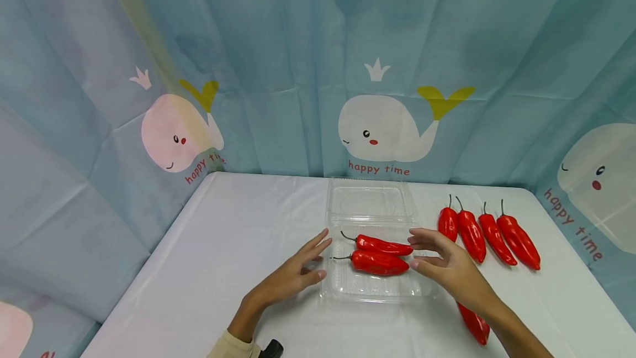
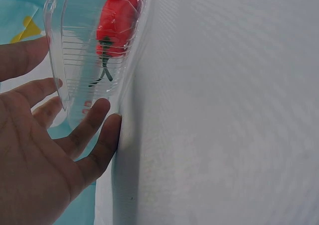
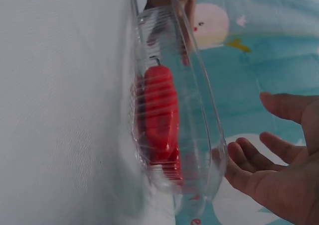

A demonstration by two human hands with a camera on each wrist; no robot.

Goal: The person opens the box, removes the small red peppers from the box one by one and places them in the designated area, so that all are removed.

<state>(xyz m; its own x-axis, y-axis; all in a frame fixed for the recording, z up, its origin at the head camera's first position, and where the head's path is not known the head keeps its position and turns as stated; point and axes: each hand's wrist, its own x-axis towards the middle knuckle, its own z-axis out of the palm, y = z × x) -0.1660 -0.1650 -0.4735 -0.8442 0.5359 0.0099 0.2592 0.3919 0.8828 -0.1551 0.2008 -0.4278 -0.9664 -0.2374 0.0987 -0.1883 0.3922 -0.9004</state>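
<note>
A clear plastic clamshell box point(image 1: 355, 290) lies on the table with its hinged lid point(image 1: 370, 200) folded back. Two red chili peppers, an upper one point(image 1: 382, 245) and a lower one point(image 1: 380, 263), lie side by side inside, stems to the left. My left hand point(image 1: 290, 278) is at the box's left side, fingers spread and fingertips right at the rim in the left wrist view. At the right side, my right hand point(image 1: 449, 264) hovers with loosely bent fingers and nothing in its grasp. In the right wrist view its fingertips point(image 3: 232, 153) overlap the rim.
Several red peppers point(image 1: 517, 242) lie in a row on the right of the white table point(image 1: 248, 209). Another pepper point(image 1: 475, 326) lies nearer, partly hidden by my right hand and forearm. A blue curtain point(image 1: 278, 70) with whale prints hangs behind the table.
</note>
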